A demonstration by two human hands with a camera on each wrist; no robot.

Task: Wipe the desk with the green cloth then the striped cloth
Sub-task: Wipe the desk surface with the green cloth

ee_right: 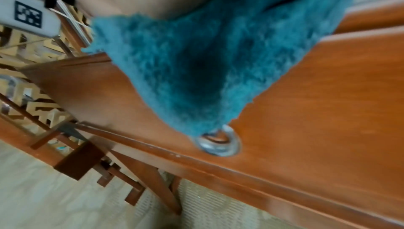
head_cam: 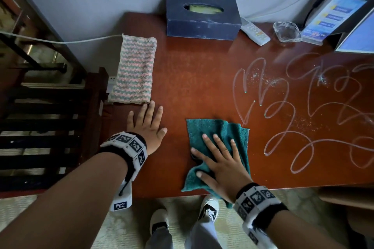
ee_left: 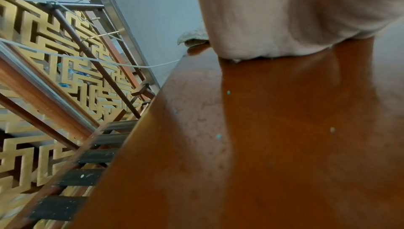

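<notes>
The desk (head_cam: 192,79) runs out of the head view past the right hand, so its far end cannot be seen, and the looping pale scribbles (head_cam: 303,111) drawn on it are cut off at that same edge. In the left wrist view a blurred palm fills the upper part and the fingers are hidden; the right wrist view is smeared, and only the heel of the hand shows above a hanging corner of cloth.

The green cloth (head_cam: 220,137) lies crumpled under the right hand (head_cam: 222,163), its near corner drooping over the desk's front edge (the right wrist view shows that corner dangling against the desk's front panel). The right hand lies flat on it, fingers spread wide and straight, pressing rather than gripping, with the scribbles just beyond its little-finger side.

The striped cloth (head_cam: 135,70) lies folded flat directly ahead of the left hand (head_cam: 147,125), its near edge just at the fingertips; whether they touch it cannot be told. The left hand is splayed palm-down on bare wood, holding nothing, well apart from the right.

A dark tissue box (head_cam: 202,18) stands far beyond both hands against the wall, with a white remote (head_cam: 255,32) and a glass ashtray (head_cam: 286,31) to its right.
</notes>
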